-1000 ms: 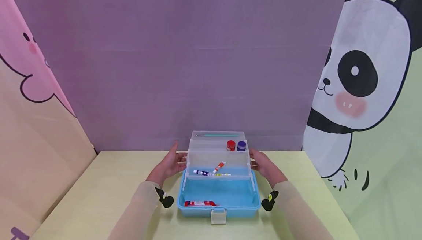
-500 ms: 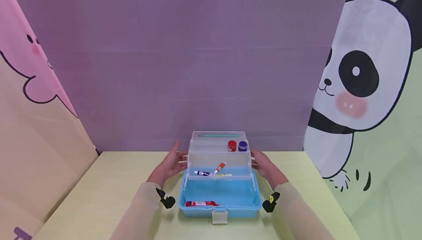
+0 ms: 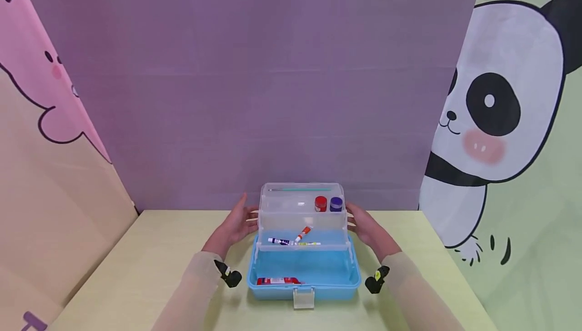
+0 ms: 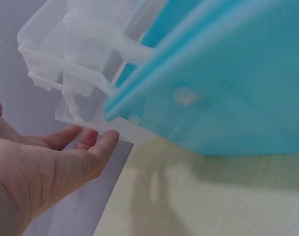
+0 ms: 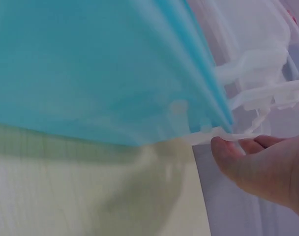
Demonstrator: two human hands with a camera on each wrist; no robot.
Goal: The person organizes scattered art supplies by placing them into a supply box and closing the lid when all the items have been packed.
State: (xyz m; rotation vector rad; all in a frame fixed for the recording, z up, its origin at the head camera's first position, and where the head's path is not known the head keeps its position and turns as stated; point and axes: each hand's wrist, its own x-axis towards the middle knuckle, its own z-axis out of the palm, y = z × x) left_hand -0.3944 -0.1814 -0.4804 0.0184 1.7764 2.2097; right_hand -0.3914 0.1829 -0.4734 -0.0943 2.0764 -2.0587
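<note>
A blue storage box [image 3: 327, 293] stands unfolded on the table. Clear tiers rise behind its base, an upper tray [image 3: 282, 202] and a lower tray [image 3: 325, 227]. My left hand [image 3: 234, 226] is at the box's back left, thumb up, its fingertips touching the edge of the clear lid [image 4: 122, 130] folded back behind. On the opposite side, my right hand [image 3: 367, 227] touches the lid's other end with its fingertips. A red tube [image 3: 277, 281] lies in the base. Orange [image 3: 302, 234], purple-and-white [image 3: 279, 241] and yellow [image 3: 309, 243] tubes lie in the lower tray.
In the upper tray are a red-capped jar [image 3: 320, 203], a purple-capped jar [image 3: 336, 204] and a thin teal stick [image 3: 300, 189]. A pale latch [image 3: 303, 298] hangs at the box front. The purple backdrop [image 3: 291, 93] meets the table's [image 3: 159, 270] back edge.
The clear tiers look slightly wider at the top than half a second ago, as if lid or upper tray has shifted. Both hands stay at the sides; the view has tilted slightly.
</note>
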